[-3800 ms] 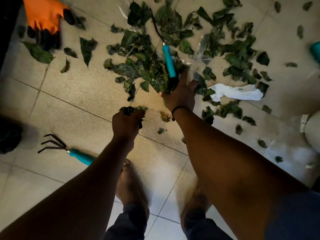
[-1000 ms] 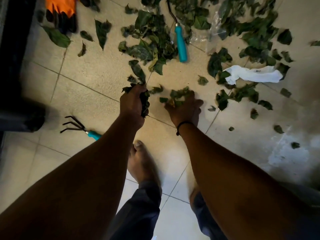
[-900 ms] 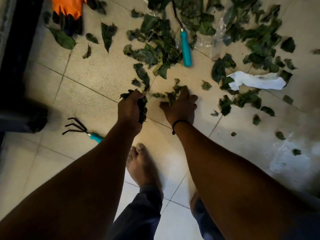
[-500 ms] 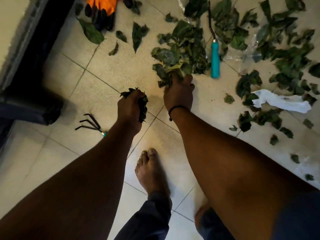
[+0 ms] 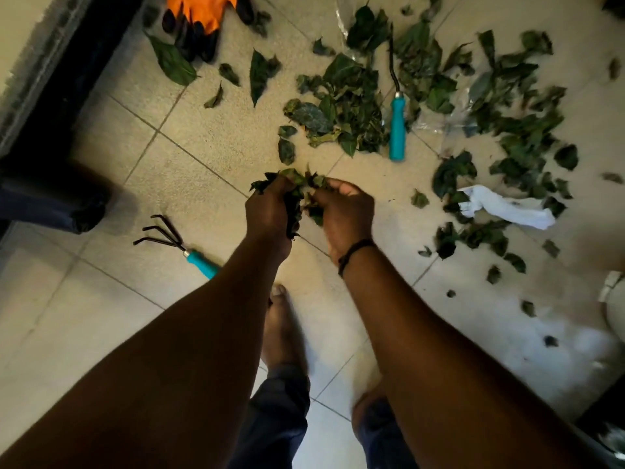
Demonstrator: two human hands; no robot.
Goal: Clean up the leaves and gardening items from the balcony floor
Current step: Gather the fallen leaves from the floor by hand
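Along your far left runs a dark door threshold [image 5: 77,72], with a dark bundle [image 5: 50,201] on the tiles just below it, so that edge hems you in. Far left, orange gloves with black fingertips [image 5: 203,18] lie touching a big loose leaf [image 5: 172,62]. Nearer you, a hand rake [image 5: 176,247] with a teal handle lies on open tile, its handle end hidden under your left forearm. Your left hand [image 5: 269,211] has its fingers curled round a clump of leaves [image 5: 297,194], and your right hand [image 5: 345,214] curls in against the same clump, pinching it from the other side. Beyond your hands, a leaf pile [image 5: 338,110] sits beside a second teal-handled tool [image 5: 396,130], whose head is buried in leaves. Scattered leaves [image 5: 517,130] over clear plastic cover the far right, with a crumpled white cloth [image 5: 507,211] among them. The barest tile lies between the rake and the pile. No writing is readable anywhere.
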